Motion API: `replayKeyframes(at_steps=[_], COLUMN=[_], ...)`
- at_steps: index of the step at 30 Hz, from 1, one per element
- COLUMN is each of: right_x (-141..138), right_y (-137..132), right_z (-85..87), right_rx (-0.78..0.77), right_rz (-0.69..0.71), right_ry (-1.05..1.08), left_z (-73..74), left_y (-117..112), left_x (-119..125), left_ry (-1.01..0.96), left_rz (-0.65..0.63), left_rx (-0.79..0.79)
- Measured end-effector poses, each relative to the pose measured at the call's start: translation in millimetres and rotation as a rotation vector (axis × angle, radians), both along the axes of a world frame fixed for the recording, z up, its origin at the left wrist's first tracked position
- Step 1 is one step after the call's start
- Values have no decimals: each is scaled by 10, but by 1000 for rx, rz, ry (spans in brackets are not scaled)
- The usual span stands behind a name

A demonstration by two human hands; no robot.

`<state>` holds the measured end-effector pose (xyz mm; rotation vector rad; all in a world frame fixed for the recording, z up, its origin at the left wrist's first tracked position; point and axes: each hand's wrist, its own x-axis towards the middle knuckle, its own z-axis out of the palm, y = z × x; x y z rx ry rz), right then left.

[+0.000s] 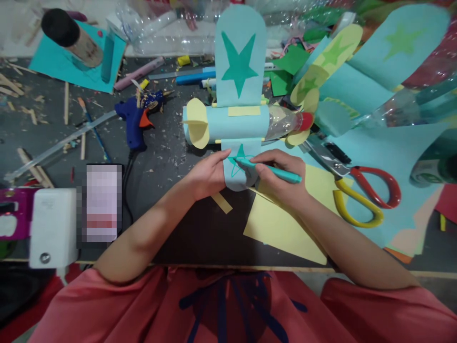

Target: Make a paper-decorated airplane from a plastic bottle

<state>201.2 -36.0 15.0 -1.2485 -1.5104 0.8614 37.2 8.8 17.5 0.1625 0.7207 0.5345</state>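
A plastic-bottle airplane (228, 123) wrapped in light blue paper lies on the dark table, with a yellow tail and a red cap. Its far wing (240, 57) carries a filled teal star. My left hand (209, 176) pinches the edge of the near wing (240, 164) and holds it flat. My right hand (276, 178) grips a teal marker (274, 170), whose tip rests on a star outline drawn on that near wing.
A blue glue gun (137, 116) lies to the left. Red-and-yellow scissors (360, 193) rest on blue and yellow paper sheets (282, 224) at right. A second paper plane (357, 62) is at the upper right. A white box (53, 226) and wood sticks are at left.
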Motion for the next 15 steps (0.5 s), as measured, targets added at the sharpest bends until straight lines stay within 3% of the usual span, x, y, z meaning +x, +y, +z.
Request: replayKeyframes(at_steps=[9,15], right_x=[144,187], right_y=[-15,5], right_z=[-122,43], right_rx=[152,124], right_rz=[-152,-114], right_ry=[102,22], left_z=[45,59], left_y=[21,25], left_x=[7,20], left_ry=[138,109], left_rz=[30,56], left_rx=[-71,-74])
